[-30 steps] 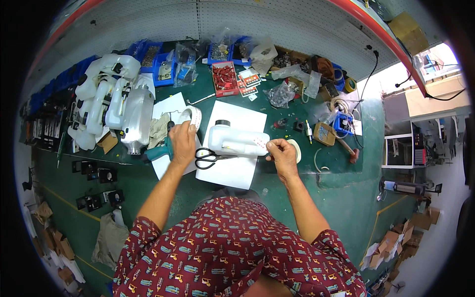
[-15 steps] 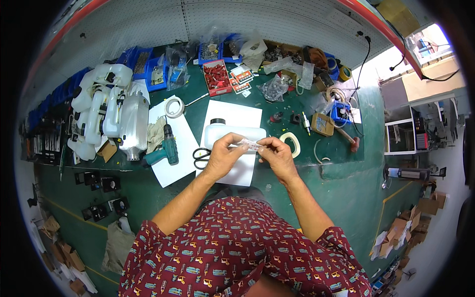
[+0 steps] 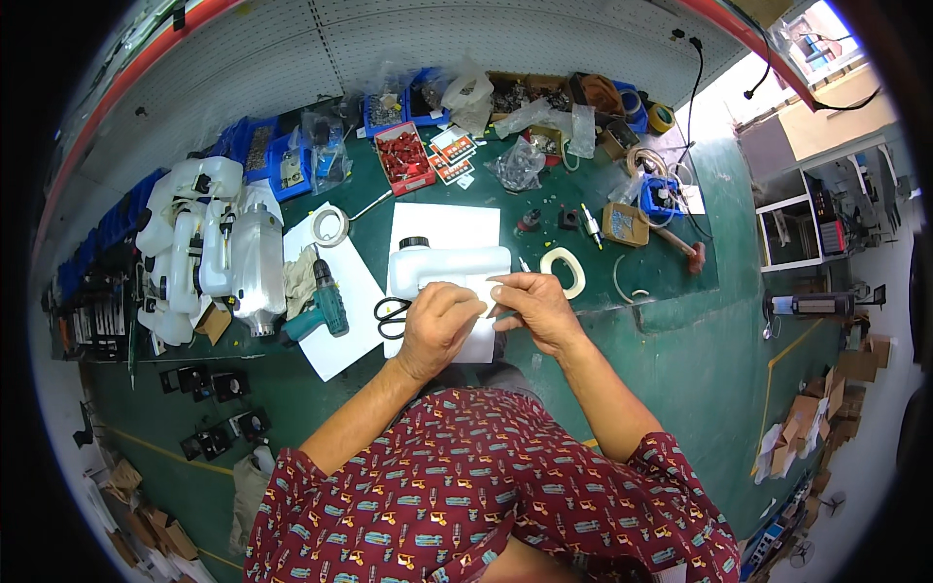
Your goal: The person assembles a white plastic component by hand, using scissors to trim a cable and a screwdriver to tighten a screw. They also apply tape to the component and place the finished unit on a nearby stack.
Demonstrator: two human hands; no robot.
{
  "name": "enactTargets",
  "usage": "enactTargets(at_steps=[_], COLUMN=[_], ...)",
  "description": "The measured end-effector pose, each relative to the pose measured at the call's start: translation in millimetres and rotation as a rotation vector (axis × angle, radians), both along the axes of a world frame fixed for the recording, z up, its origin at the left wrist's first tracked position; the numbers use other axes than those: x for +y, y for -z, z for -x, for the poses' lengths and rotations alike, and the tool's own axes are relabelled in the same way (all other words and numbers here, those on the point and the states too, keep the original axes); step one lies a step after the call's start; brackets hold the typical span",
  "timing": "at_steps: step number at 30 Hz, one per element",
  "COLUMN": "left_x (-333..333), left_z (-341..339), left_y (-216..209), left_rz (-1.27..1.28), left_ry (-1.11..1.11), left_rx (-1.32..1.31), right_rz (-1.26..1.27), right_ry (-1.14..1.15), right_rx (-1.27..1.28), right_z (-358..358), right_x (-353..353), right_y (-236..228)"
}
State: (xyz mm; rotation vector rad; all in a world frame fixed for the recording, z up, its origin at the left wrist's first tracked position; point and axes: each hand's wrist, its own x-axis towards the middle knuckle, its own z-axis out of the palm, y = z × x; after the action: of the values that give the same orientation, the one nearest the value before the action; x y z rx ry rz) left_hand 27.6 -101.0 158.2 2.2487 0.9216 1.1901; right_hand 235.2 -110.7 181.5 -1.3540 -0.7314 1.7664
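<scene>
Meeting over a white plastic tank [image 3: 449,267], both hands pinch a small pale piece [image 3: 494,294] between their fingertips; what that piece is cannot be made out, since the fingers cover most of it. The left hand [image 3: 437,325] hides the tank's lower left part, and the right hand [image 3: 536,309] hides its lower right edge. The tank lies on a white paper sheet [image 3: 442,225] on the green counter [image 3: 680,340], its black cap at 11 o'clock. Black scissors [image 3: 391,313] lie at 9 o'clock of the left hand, their blades hidden beneath it. A white ring-shaped gasket [image 3: 565,270] lies at 1 o'clock of the right hand. A teal cordless drill [image 3: 326,301] rests farther out at 9 o'clock, on another sheet. More white tanks [image 3: 209,248] crowd the counter's left side, bent by the lens.
</scene>
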Motion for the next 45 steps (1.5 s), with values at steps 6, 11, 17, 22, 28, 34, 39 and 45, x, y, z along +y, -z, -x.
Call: enactTargets(at_steps=[6, 11, 17, 22, 28, 34, 39, 45], left_x=[2.0, 8.4, 5.0, 0.6, -1.7, -1.1, -2.3, -7.5], left_z=[-2.5, -4.2, -1.5, 1.4, 3.0, -0.3, 0.0, -0.6], left_y=[-11.7, -23.3, -21.7, -17.6, -21.2, -34.5, -36.8, -35.2], left_rz=[0.065, 0.124, 0.140, 0.180, 0.168, 0.176, 0.276, 0.305], left_ry=[0.006, 0.031, 0.057, 0.074, 0.076, 0.094, 0.150, 0.155], left_rx=[0.018, 0.063, 0.080, 0.064, 0.066, 0.123, 0.103, 0.089], right_rz=[-0.115, -0.167, 0.006, -0.018, -0.109, -0.136, -0.148, -0.154], right_ry=[-0.137, -0.229, -0.011, 0.023, -0.076, -0.338, -0.421, -0.461], right_rx=[-0.171, -0.152, 0.190, 0.192, -0.115, -0.270, -0.220, -0.065], right_z=[1.8, -2.8, -11.4, -7.5, -4.1, -14.3, -18.4, -21.2], right_x=[-3.3, -1.5, -4.8, -13.0, -11.4, -5.0, -1.7, -7.6], right_y=[-10.0, -10.7, 0.8, 3.5, -11.0, -24.7, -28.1, -26.3])
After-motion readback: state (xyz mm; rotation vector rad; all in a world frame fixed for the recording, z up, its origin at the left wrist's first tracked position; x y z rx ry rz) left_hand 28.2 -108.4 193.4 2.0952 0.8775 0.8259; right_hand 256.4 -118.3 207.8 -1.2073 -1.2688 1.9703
